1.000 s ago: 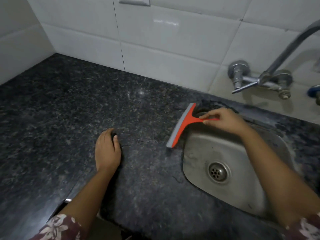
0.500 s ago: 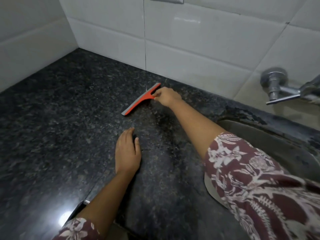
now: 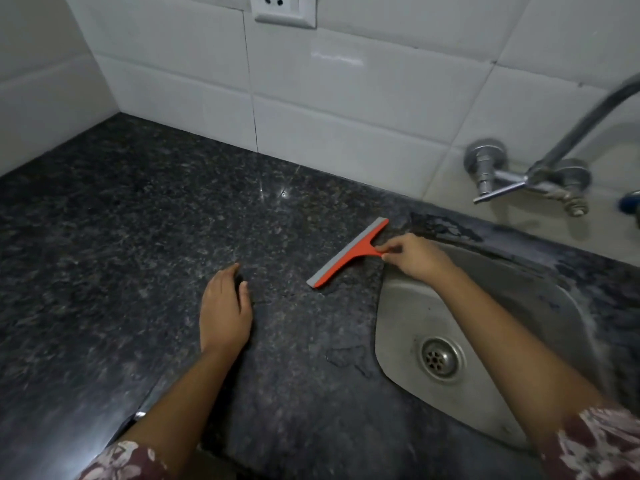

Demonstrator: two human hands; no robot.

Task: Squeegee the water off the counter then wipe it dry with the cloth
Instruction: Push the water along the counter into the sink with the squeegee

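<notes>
Dark speckled stone forms the table [image 3: 104, 237], backed by white wall tiles with a socket [image 3: 284, 10] above. Toward the left, the left hand [image 3: 225, 313] rests palm down on the stone, its fingers [image 3: 225, 275] straight and loosely together, holding nothing. To its right the squeegee [image 3: 346, 254] sits on the table just short of the sink. It has an orange T-shaped body with a grey rubber strip along its left-hand edge. The blade's long axis runs diagonally, near end toward the left hand and far end toward the wall, and the short handle points right. There the right hand [image 3: 415, 258] pinches the handle's tip, fingers [image 3: 391, 249] curled narrowly round it, so the blade lies left of the grip and this hand is plainly the nearer. A wet patch [image 3: 346, 355] shows beside the steel sink [image 3: 408, 306], just right of the blade. A pull rightward would, I judge, carry water into it. No cloth is in view.
</notes>
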